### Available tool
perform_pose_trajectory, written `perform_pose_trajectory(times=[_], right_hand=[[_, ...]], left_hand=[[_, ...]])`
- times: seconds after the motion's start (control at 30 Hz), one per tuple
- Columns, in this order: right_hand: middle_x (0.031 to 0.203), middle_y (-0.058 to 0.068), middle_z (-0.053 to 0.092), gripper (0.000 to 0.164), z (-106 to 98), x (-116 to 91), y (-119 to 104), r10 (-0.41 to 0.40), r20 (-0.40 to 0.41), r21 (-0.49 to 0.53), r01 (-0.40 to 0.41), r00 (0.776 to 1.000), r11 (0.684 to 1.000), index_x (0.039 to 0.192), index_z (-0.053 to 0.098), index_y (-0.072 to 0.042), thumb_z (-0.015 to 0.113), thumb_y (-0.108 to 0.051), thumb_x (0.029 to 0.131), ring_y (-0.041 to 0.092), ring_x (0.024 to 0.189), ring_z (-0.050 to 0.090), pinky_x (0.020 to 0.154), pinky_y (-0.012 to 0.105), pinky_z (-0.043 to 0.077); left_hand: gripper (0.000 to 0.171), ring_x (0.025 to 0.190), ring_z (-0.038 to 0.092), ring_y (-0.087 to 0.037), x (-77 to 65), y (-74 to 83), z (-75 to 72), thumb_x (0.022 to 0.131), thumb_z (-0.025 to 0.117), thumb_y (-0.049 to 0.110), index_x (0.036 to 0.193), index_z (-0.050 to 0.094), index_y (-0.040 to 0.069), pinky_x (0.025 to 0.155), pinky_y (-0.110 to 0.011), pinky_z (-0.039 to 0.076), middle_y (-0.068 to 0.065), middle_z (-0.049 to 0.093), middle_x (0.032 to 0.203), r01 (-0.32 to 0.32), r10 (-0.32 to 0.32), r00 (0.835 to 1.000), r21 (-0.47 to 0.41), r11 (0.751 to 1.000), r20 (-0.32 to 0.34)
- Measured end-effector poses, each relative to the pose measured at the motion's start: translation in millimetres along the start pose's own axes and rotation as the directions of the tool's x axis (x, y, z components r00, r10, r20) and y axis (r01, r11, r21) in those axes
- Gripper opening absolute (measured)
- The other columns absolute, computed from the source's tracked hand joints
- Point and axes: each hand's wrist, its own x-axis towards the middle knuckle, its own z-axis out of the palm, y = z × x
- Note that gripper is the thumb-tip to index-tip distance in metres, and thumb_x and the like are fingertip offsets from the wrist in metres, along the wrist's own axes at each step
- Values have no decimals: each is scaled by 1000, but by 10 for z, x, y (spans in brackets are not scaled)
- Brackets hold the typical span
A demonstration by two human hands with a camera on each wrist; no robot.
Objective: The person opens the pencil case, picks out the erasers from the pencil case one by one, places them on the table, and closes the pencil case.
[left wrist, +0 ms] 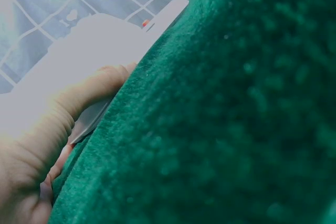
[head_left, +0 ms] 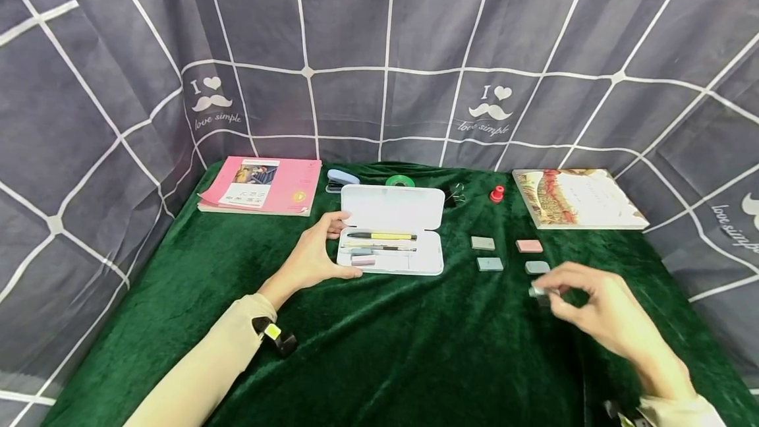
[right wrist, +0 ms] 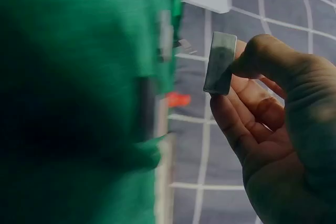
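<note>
A white pencil case (head_left: pixel 429 262) lies with its lid raised at the middle of the table. My left hand (head_left: pixel 311 252) grips its left end, thumb at the front edge and fingers near the hinge side. Inside the case are a yellow-and-black pen (head_left: pixel 385 236), thinner pens and a pinkish eraser (head_left: pixel 363 260). On the right, my right hand (head_left: pixel 605 308) pinches a small grey-green eraser (right wrist: pixel 220 62) between thumb and fingers, above the cloth. Near it lie a pink eraser (head_left: pixel 529 246), a pale eraser (head_left: pixel 537 267), a blue eraser (head_left: pixel 489 264) and a grey-green eraser (head_left: pixel 483 243).
Behind the case stand a blue stapler (head_left: pixel 342 178), a green tape roll (head_left: pixel 400 180) and dark clips (head_left: pixel 455 196). A red stamp-like piece (head_left: pixel 497 194) is to the right. Pink books (head_left: pixel 302 180) lie back left, a patterned book (head_left: pixel 584 199) back right, all on green cloth (head_left: pixel 415 348).
</note>
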Motion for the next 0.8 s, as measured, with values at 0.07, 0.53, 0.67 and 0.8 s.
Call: perform_pose_trajectory(times=[0.07, 0.53, 0.67, 0.8], right_hand=[[99, -17, 75, 57, 34, -159, 42, 28, 25, 3, -28, 999, 1000, 108, 84, -30, 87, 18, 77, -3, 82, 62, 72, 14, 49], [99, -14, 69, 57, 57, -527, 167, 56, 173, 98, -74, 983, 992, 102, 75, -32, 91, 17, 77, 1, 83, 60, 70, 18, 47], [98, -13, 68, 56, 55, -539, 180, 72, 207, 110, -97, 976, 989, 103, 73, -33, 91, 15, 80, 3, 83, 61, 69, 20, 47], [99, -13, 68, 56, 9, -502, 199, 36, 215, 101, -59, 976, 993, 105, 73, -31, 94, 12, 78, 4, 83, 62, 70, 18, 48]], left_hand=[[113, 133, 62, -36, 0, 0, 0, 71, 109, 40, 163, 45, 24, 116, -61, 51, -13, 62, 147, 4, -4, 1000, -3, 1000, 3], [113, 133, 64, -34, 10, 18, -24, 71, 109, 35, 164, 45, 19, 117, -56, 52, -15, 62, 148, -14, 14, 1000, -14, 1000, 4], [113, 133, 63, -34, 8, 21, -20, 71, 109, 35, 164, 45, 20, 117, -56, 52, -16, 62, 148, -4, 4, 1000, -17, 1000, 9], [114, 134, 62, -36, 3, 33, -13, 72, 108, 38, 164, 44, 21, 117, -58, 51, -16, 61, 150, 8, -7, 1000, -16, 1000, 14]])
